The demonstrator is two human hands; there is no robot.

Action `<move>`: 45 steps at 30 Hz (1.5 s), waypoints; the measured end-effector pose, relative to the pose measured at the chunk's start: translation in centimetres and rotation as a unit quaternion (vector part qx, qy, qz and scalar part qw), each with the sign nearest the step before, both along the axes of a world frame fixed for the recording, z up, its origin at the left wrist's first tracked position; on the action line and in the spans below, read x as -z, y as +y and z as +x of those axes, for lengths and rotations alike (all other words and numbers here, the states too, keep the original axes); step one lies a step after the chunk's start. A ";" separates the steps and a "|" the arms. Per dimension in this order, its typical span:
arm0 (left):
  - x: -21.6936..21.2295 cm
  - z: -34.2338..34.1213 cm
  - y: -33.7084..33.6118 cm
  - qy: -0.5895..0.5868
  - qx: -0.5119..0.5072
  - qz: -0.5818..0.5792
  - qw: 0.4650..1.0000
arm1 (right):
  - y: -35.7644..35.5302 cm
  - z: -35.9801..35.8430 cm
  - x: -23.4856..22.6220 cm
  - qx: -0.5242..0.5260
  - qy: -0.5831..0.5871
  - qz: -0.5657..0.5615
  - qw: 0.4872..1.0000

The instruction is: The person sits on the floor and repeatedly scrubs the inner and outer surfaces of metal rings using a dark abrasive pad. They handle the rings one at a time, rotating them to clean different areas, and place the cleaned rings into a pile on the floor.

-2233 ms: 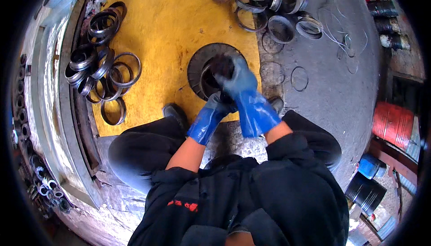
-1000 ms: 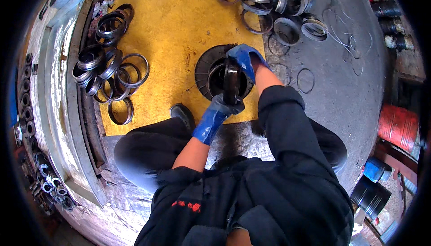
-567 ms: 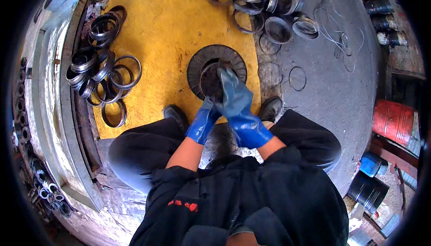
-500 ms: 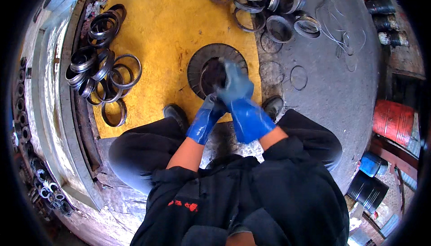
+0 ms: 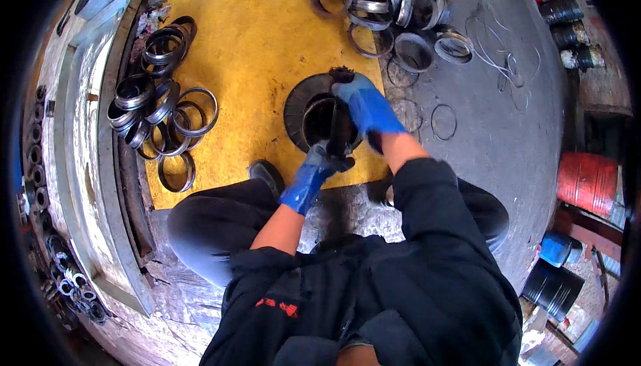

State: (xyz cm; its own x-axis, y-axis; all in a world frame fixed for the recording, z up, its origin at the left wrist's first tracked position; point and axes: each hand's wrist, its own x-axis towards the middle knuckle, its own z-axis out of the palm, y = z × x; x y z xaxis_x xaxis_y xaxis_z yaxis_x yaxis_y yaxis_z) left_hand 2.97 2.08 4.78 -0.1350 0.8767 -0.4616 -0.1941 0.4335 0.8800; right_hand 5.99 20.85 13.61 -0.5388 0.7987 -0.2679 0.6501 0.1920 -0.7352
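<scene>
Both of my hands wear blue rubber gloves. My left hand [image 5: 324, 160] is closed on the near end of a dark metal ring [image 5: 340, 126], which stands nearly edge-on. My right hand [image 5: 359, 99] is closed at the ring's far end. From its fingertips sticks a dark ragged wad [image 5: 342, 73], too unclear to name exactly. Below and just left of the ring is a round, dark, flanged piece [image 5: 298, 102] with a deep opening in its middle, resting on the yellow floor plate.
Dark metal rings [image 5: 193, 111] lie heaped on the left, beside a pale metal beam [image 5: 100, 159]. More rings [image 5: 414, 52] are piled at the far right of the yellow plate [image 5: 234, 46]. Loose wire [image 5: 501, 59] lies on grey floor. A red drum [image 5: 587, 182] stands at right.
My hands were close together over the flanged piece. Now they are apart, the right one farther off, and the ring shows edge-on between them.
</scene>
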 end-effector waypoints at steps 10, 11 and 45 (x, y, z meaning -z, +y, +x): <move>13.5 0.8 -0.8 0.187 -0.050 0.173 0.966 | -11.8 4.8 -1.2 -0.058 0.086 0.303 0.947; 12.4 0.7 -1.0 0.119 -0.038 0.136 0.983 | -10.7 4.2 -1.0 -0.049 0.070 0.280 0.956; -0.1 0.0 -0.5 -0.043 -0.062 -0.038 0.996 | 1.9 -0.1 0.1 -0.107 -0.106 -0.110 0.983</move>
